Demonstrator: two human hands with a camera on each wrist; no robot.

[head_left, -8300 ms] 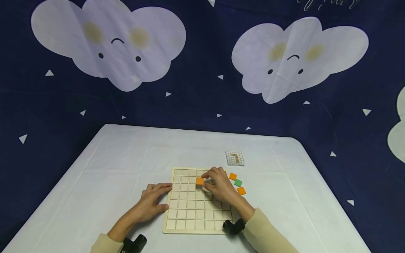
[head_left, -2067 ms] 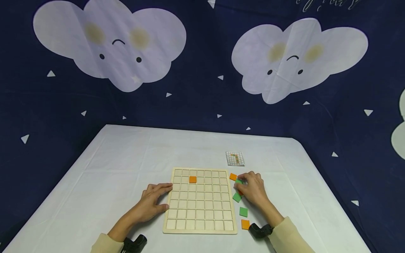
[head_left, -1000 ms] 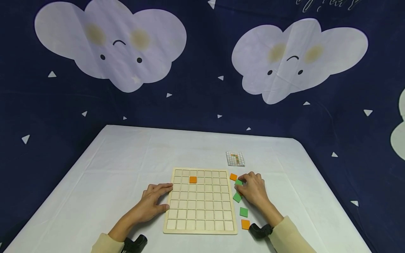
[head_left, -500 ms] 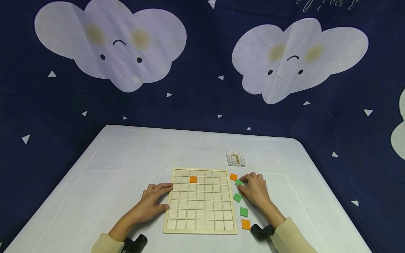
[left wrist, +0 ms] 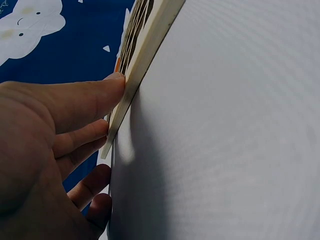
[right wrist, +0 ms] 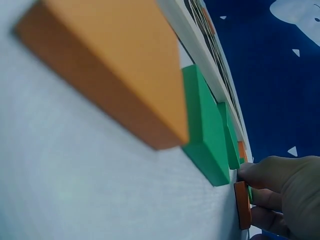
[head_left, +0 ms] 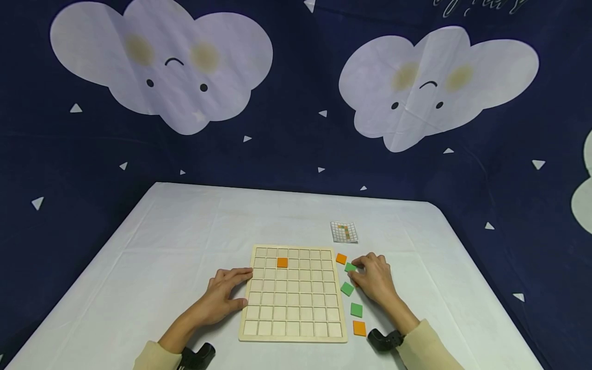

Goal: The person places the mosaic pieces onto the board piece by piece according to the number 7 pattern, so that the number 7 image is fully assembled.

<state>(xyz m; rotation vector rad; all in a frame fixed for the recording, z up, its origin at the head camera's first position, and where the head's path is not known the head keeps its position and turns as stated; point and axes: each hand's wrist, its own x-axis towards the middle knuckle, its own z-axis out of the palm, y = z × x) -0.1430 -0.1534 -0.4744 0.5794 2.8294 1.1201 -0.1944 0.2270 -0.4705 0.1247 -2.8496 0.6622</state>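
In the head view my left hand [head_left: 221,295] rests at the left edge of the pale wooden grid board [head_left: 277,298], its fingers straight and its thumb touching the rim. One orange tile [head_left: 282,262] lies in a cell of the board's second row from the back. To the right of the board, my right hand [head_left: 373,277] pinches a green tile [head_left: 350,267] between thumb and forefinger, low over the table. In the right wrist view an orange tile [right wrist: 242,205] sits close by the fingers; the hand hides it in the head view.
More loose tiles line the board's right side: an orange tile [head_left: 341,258] at the back, two green tiles [head_left: 356,310], and an orange tile [head_left: 359,328] at the front. A small pattern card [head_left: 344,232] lies behind them on the white-covered table [head_left: 176,246].
The orange tile that my right hand held over the board now lies in a cell. That hand went right to the loose tiles and has lately shifted slightly right with the green tile. The left hand stayed.
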